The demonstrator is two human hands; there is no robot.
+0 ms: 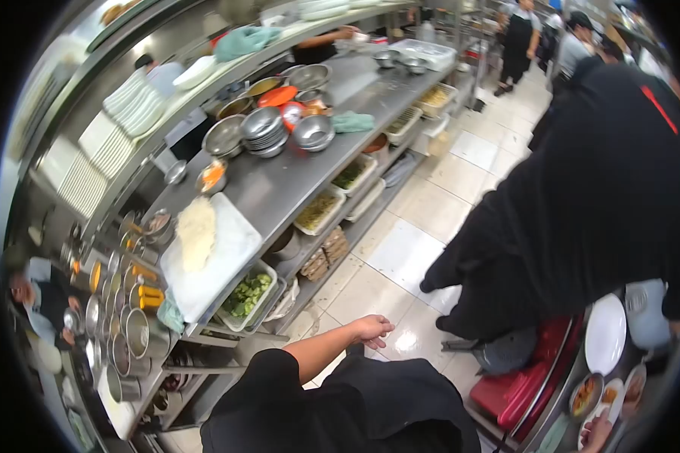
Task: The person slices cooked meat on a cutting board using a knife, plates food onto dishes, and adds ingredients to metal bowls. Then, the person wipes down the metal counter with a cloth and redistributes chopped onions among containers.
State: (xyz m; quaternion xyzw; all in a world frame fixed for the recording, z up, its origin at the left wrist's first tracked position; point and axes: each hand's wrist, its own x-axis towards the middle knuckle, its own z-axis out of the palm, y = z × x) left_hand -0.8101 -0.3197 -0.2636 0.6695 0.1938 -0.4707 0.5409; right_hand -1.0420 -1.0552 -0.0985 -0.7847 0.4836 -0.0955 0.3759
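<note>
My left hand point(372, 332) hangs in the air over the tiled floor, away from the counter, holding nothing, its fingers loosely bent and apart. At the lower right edge, my right hand point(597, 432) grips the rim of a white plate; its wrist is cut off by the frame. Beside it are a metal bowl of food point(586, 395) and an empty white oval plate point(605, 334). On the left counter lies a white cutting board point(238, 235) with a pale, flat mass point(197, 234) on it.
A person in black point(582, 181) bends over at the right, close to a red container point(517, 377). The steel counter point(295, 177) bears stacked metal bowls point(264, 130). Food tubs point(247, 298) sit on its lower shelf. More people stand down the tiled aisle point(461, 177) and behind the counter.
</note>
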